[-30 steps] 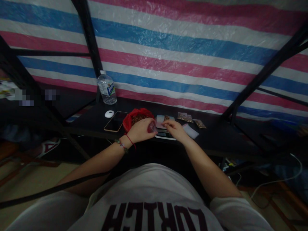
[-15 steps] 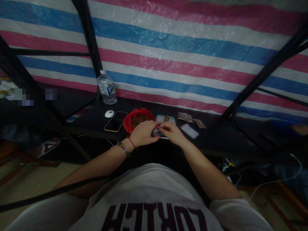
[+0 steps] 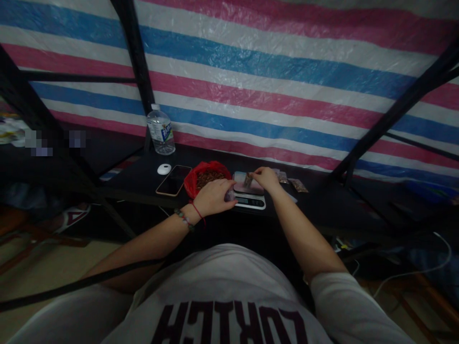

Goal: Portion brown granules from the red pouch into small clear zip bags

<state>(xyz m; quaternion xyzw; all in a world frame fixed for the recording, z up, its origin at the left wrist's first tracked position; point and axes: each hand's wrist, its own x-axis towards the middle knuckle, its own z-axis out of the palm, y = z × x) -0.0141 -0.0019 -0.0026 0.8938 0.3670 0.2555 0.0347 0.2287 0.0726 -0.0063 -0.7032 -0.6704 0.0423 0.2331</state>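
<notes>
Nearest me, the left hand (image 3: pixel 214 197) lies at the near edge of the black table (image 3: pixel 143 184), curled shut around a small pale thing (image 3: pixel 230 195) too dim to make out. Half a second ago both hands met in front of the scale (image 3: pixel 250 197) and hid it. Now the right hand (image 3: pixel 266 177) has reached out to the pan's far side, at one o'clock from the left hand. Its fingertips are at a small brownish packet (image 3: pixel 247 179) on the pan, but I cannot tell whether they grip it or only touch it.

There is one flat, white, rectangular scale. At its nine o'clock sits one crinkled red plastic bag (image 3: pixel 193 179) of brown bits, then one glossy phone (image 3: pixel 173 180) and one white rounded thing (image 3: pixel 164 169). At its three o'clock lie two more packets (image 3: pixel 297 185).

Farther off, at eleven o'clock, one clear plastic bottle (image 3: pixel 160 130) stands against the shiny striped tarp (image 3: pixel 272 71).
</notes>
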